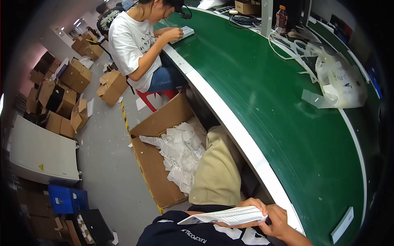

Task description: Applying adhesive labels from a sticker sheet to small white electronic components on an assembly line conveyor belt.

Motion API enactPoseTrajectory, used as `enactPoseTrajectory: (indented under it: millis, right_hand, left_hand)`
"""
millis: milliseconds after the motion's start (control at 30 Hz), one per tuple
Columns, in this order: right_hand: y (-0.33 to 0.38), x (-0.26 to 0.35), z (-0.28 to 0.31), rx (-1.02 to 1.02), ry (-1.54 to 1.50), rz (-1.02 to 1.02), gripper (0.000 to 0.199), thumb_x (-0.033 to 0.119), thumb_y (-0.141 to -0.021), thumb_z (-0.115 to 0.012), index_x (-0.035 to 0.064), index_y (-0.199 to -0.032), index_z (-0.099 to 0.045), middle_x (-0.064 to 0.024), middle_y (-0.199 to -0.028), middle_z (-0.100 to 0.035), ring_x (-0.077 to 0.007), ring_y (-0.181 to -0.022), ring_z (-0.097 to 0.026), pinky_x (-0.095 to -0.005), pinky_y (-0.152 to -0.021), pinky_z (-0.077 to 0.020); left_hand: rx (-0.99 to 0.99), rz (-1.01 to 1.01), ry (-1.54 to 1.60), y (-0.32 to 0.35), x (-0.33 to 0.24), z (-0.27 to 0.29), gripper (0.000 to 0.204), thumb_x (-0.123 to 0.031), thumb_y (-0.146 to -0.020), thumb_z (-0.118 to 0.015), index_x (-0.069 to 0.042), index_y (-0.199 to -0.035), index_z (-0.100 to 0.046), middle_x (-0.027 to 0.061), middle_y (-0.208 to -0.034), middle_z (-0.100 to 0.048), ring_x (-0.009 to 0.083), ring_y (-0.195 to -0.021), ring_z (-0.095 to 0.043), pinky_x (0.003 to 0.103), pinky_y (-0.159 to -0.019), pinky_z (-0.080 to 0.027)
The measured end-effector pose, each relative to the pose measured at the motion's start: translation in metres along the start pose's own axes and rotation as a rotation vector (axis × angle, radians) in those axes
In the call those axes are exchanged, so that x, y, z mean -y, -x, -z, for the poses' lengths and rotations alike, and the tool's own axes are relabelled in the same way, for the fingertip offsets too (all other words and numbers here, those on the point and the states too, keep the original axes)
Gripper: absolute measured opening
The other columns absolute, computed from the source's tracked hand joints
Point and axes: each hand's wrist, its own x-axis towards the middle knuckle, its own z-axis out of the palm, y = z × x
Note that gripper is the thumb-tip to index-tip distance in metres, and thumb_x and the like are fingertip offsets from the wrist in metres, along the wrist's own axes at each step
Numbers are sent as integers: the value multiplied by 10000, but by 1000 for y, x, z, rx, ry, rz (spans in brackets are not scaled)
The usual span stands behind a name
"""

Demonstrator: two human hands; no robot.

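Close to my body, at the green bench's near edge, both my hands hold a white printed leaflet (230, 216) that looks folded, with rows of fine lines. My right hand (279, 223) pinches its right end between thumb and fingers. The fingers of my left hand (252, 203) curl round the same end from the far side; the leaflet covers part of that hand and forearm. A narrow white flat piece (342, 225) lies on the green work surface (266, 102) to the right.
An open carton (152, 174) full of crumpled white paper stands beside my legs. Another person (133, 49) sits farther along the bench, hands on a small white box (183, 33). A plastic bag (340, 80) and a bottle (281, 18) lie across the bench. Cartons (76, 76) fill the left.
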Motion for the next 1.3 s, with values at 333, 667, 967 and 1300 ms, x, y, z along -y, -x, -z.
enactPoseTrajectory:
  millis: [333,667,967,1300]
  right_hand:
    - [-2,4,4,-28,-10,-43,279,151,-571,-709,8,-726,-526,-63,-612,-543,-167,-450,-482,-226,-442,-394]
    - [-3,8,3,-62,-49,-147,279,134,-560,-708,5,-699,-502,-90,-594,-566,-169,-430,-487,-221,-446,-393]
    - [-6,9,6,-47,16,-91,269,95,-579,-705,1,-700,-484,-87,-544,-542,-159,-367,-442,-212,-387,-368]
    - [-1,5,2,-74,24,-127,241,66,-596,-670,-6,-703,-466,-93,-532,-522,-158,-359,-397,-224,-370,-347]
  left_hand:
    - [4,86,6,0,6,6,370,70,-687,-628,-69,-938,-394,85,-896,-511,186,-862,-526,286,-794,-426]
    - [-66,342,-58,7,4,12,380,61,-668,-648,-73,-937,-415,75,-890,-520,170,-852,-530,299,-791,-429]
    - [-84,395,-89,3,4,14,368,49,-656,-656,-69,-928,-438,69,-878,-529,163,-845,-533,301,-775,-430]
    - [-156,376,-95,5,12,14,358,26,-661,-664,-58,-927,-440,79,-873,-535,171,-830,-540,296,-764,-432]
